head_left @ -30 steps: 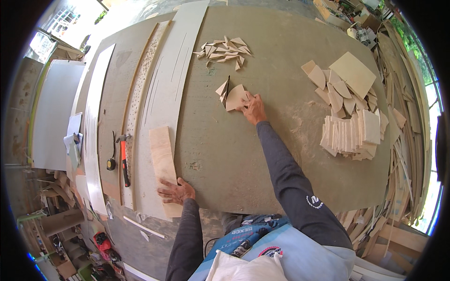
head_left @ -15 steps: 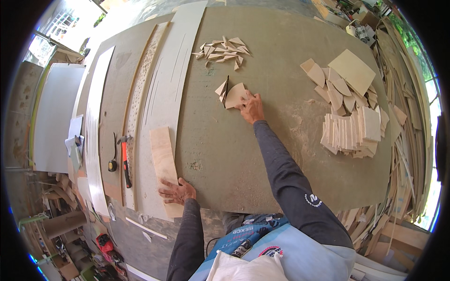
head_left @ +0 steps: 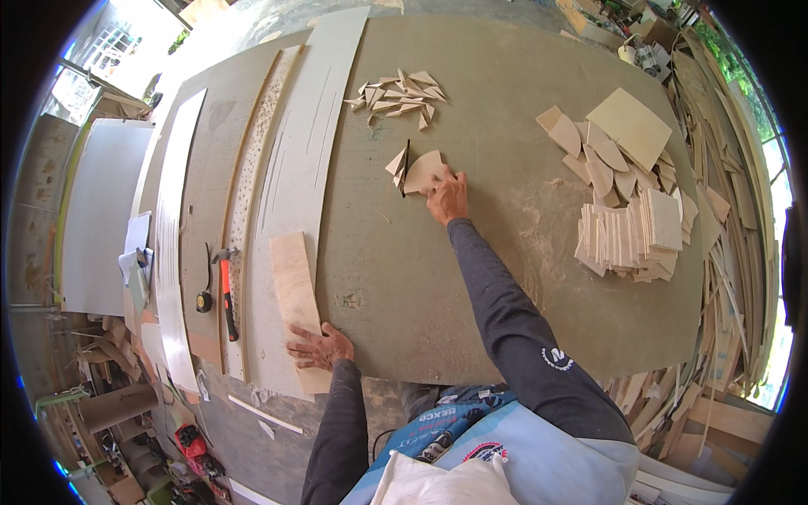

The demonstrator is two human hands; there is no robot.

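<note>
My right hand (head_left: 447, 194) lies open, fingers on the fan-shaped wood piece (head_left: 421, 171) far across the workbench (head_left: 505, 278). My left hand (head_left: 318, 347) presses flat on the near end of the curved wooden strip (head_left: 294, 290) at the workbench's near edge, with the hammer (head_left: 225, 290) just left of the strip.

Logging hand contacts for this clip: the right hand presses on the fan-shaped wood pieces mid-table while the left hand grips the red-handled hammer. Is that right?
Not quite. In the head view the left hand lies flat on the curved plywood strip at the table's near edge; the red-handled hammer lies untouched to its left. The right hand does press on the fan-shaped wood pieces.
</note>
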